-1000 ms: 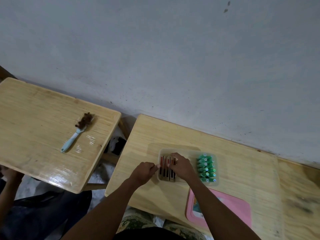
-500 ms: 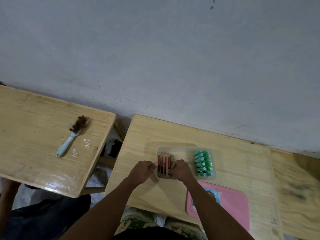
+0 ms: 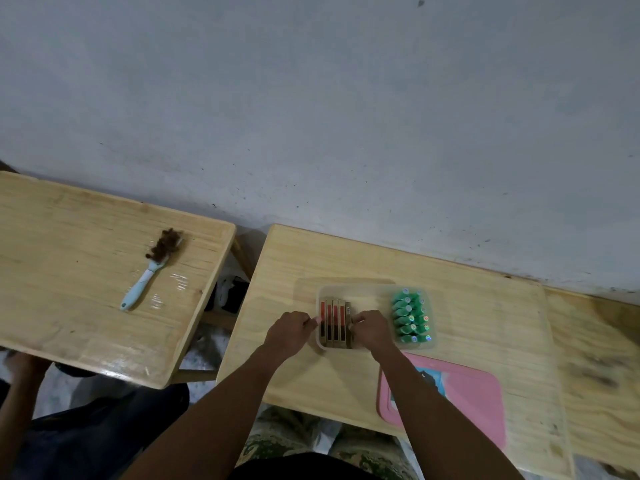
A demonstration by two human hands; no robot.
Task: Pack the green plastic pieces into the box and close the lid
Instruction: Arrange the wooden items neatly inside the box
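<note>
A clear plastic box (image 3: 360, 289) lies open on the right wooden table. Several green plastic pieces (image 3: 410, 315) are stacked in rows in its right part. In its left part lies a row of gold and red sticks (image 3: 335, 322). My left hand (image 3: 289, 332) rests at the box's left edge, fingertips touching the sticks. My right hand (image 3: 372, 329) presses on the sticks from the right, between them and the green pieces. A pink lid (image 3: 474, 403) with a blue picture lies flat on the table to the right of my right forearm.
A second wooden table (image 3: 69, 289) stands to the left with a light-blue brush (image 3: 149, 271) holding brown hair. A gap with dark objects separates the two tables. Another person's arm (image 3: 20, 386) shows at the lower left. A grey wall rises behind.
My right hand has slid from on top of the sticks to their right side. The left hand stays at the box's left edge. The camera has shifted slightly.
</note>
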